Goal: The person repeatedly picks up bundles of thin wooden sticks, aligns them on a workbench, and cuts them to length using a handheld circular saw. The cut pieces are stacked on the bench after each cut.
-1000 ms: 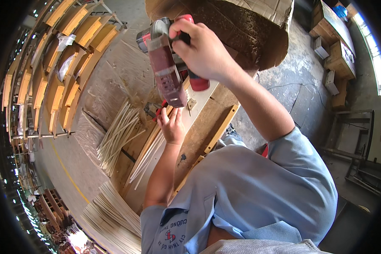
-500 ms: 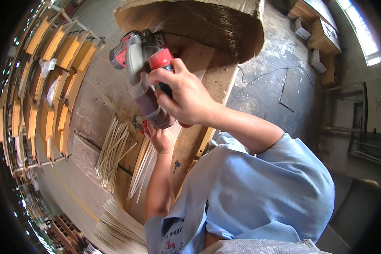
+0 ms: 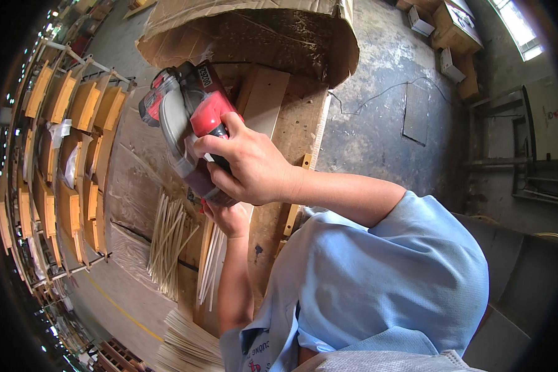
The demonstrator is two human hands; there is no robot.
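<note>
My right hand (image 3: 254,164) is wrapped round the red and black handle of a miter saw (image 3: 177,121), whose head with its grey round blade guard stands over the workbench (image 3: 294,130). Just under the saw head, my left hand (image 3: 231,220) rests beside a small red part, its fingers bent. The saw covers its fingertips, so what they hold is hidden. Several thin pale wooden strips (image 3: 212,263) lie lengthwise near my left wrist, and a loose bundle of strips (image 3: 167,242) lies to the left of them.
A large open cardboard box (image 3: 254,37) stands behind the saw. Another strip pile (image 3: 189,341) lies near the lower edge. Racks of wooden panels (image 3: 74,167) stand at the left. A dark cable (image 3: 378,102) runs over the floor at right.
The view has shifted a little, so the saw and both hands appear slightly lower and the saw further left. My right hand keeps its grip on the handle; the left stays under the saw head.
</note>
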